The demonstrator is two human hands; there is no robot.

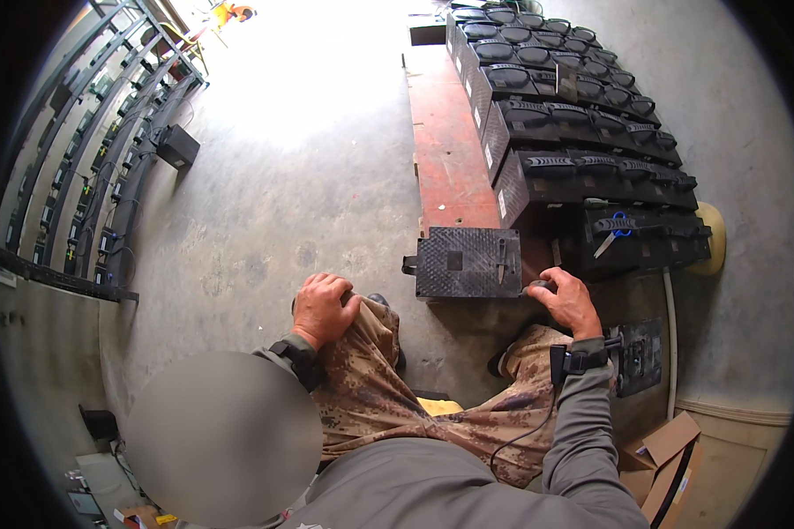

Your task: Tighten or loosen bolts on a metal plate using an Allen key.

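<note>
At the near end of the red board (450, 167): black ribbed box (476, 278), long axis running left to right, handle (408, 265) pointing left. Likely stiff and fairly heavy; textured faces probably not slippery. Take hold by both short ends. Mind the slim tool (502, 260) lying on top, near the right end. Right hand (569, 301): closed around small dark object (543, 286), just beside that end. Left hand (325, 309): curled over the trouser leg (370, 339); cannot tell whether gripping anything.
</note>
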